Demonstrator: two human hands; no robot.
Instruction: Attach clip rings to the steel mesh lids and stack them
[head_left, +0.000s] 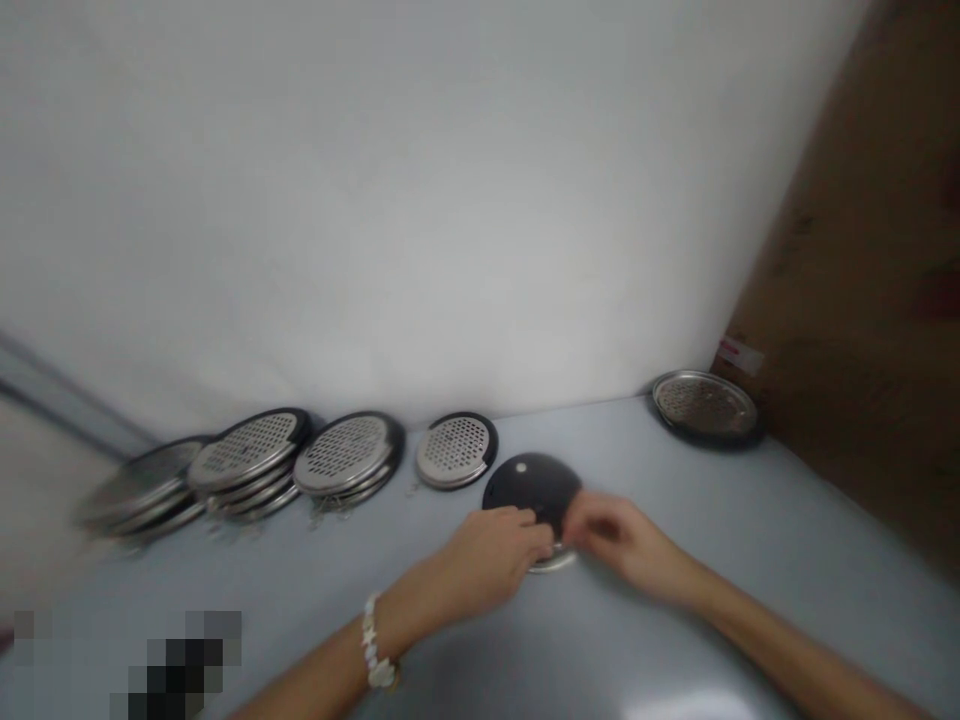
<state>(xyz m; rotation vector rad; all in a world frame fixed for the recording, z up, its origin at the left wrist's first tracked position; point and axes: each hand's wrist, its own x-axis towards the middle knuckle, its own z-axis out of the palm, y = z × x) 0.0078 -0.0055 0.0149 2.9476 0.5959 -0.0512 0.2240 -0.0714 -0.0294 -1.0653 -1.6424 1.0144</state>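
A round black disc (pixel 531 480) with a small light spot and a silver rim at its near edge lies on the grey table. My left hand (pixel 495 552), a white beaded bracelet at its wrist, curls its fingers over the near left side and holds the disc. At the near right edge, my right hand (pixel 619 540) is closed in a pinch. Whatever sits between its fingertips is too small and blurred to name. Closest behind the disc is a round perforated metal plate (pixel 453 452) with a partly black rim.
Left along the wall stand stacks of perforated plates: one stack (pixel 346 455), a taller one (pixel 246 450) and a blurred one (pixel 154 478). Small metal bits hang at their near edges. Another perforated plate (pixel 705 405) lies far right, beside a brown cardboard surface (pixel 862 350).
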